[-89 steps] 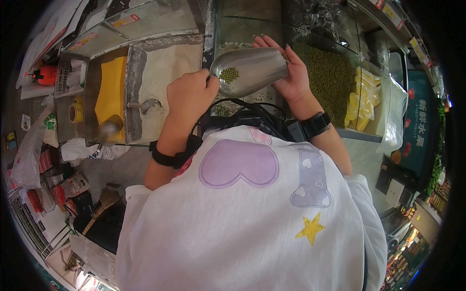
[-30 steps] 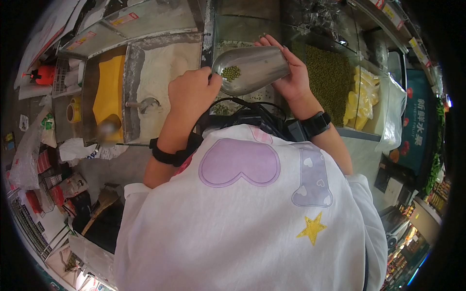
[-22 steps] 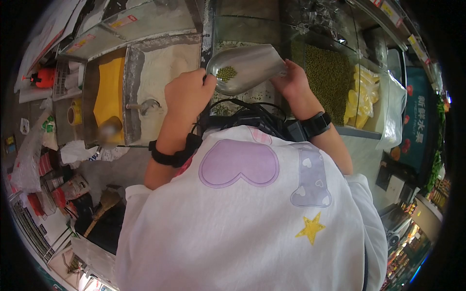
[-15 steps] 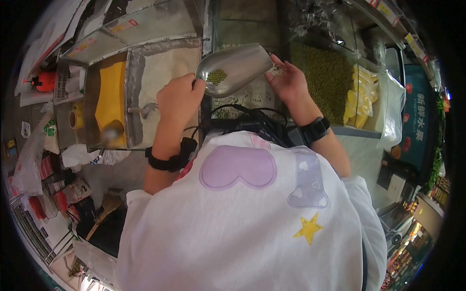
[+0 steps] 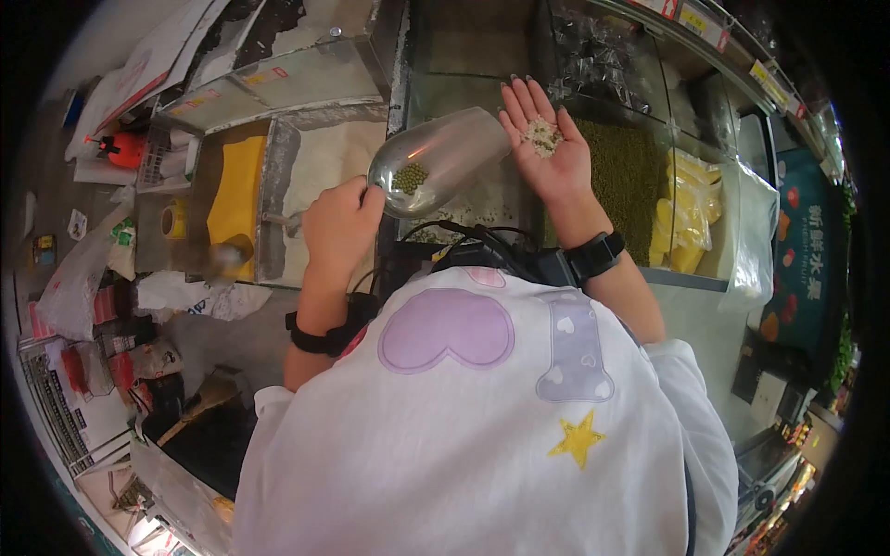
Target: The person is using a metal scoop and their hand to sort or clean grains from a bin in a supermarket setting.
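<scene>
My left hand (image 5: pixel 341 225) is closed round the handle end of a clear scoop (image 5: pixel 454 157), which is tilted with its mouth up toward the right. A small heap of green mung beans (image 5: pixel 409 177) lies inside it near the handle. Palm up, with the fingers stretched out, my right hand (image 5: pixel 553 167) is just right of the scoop's mouth. White grains mixed with a few green beans (image 5: pixel 541 137) rest on that open palm. Below the scoop, a bin floor (image 5: pixel 477 206) shows scattered white grains and green beans.
Right of my right hand is a bin of mung beans (image 5: pixel 616 176), then yellow bags (image 5: pixel 691 199). On the left are a bin of white flour (image 5: pixel 324 162) and one with yellow contents (image 5: pixel 239 195). A metal scoop (image 5: pixel 278 220) lies in the flour. Glass dividers separate the bins.
My right hand has opened out flat and risen slightly, showing the grains on its palm. The scoop and my left hand appear a little lower in the view. The beans stay in the scoop.
</scene>
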`<state>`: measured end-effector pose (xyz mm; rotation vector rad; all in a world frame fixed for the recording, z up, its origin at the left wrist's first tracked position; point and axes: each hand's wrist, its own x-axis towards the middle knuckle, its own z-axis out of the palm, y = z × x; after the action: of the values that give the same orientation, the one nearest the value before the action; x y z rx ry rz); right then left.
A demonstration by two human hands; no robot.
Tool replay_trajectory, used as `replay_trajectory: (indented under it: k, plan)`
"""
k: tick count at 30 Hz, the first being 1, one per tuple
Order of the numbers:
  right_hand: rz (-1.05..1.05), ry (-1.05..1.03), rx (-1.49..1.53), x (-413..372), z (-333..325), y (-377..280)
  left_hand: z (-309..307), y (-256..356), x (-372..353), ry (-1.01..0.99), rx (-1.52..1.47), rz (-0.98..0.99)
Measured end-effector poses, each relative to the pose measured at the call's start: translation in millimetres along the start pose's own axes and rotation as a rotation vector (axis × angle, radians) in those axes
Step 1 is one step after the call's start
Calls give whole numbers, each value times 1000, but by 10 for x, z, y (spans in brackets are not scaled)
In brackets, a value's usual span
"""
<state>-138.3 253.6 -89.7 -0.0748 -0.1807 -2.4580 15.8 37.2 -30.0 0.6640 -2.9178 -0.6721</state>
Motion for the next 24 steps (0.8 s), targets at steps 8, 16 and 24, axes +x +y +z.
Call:
replay_trajectory:
  k: [8, 16, 24]
  plan:
    - [39, -44, 72, -40, 117, 35, -90, 287, -213, 67, 64, 41]
    - [89, -62, 67, -12, 46, 96, -108, 290, -270, 67, 135, 88]
    - [50, 111, -169, -9, 163, 254, -147, 210, -222, 89, 160, 117]
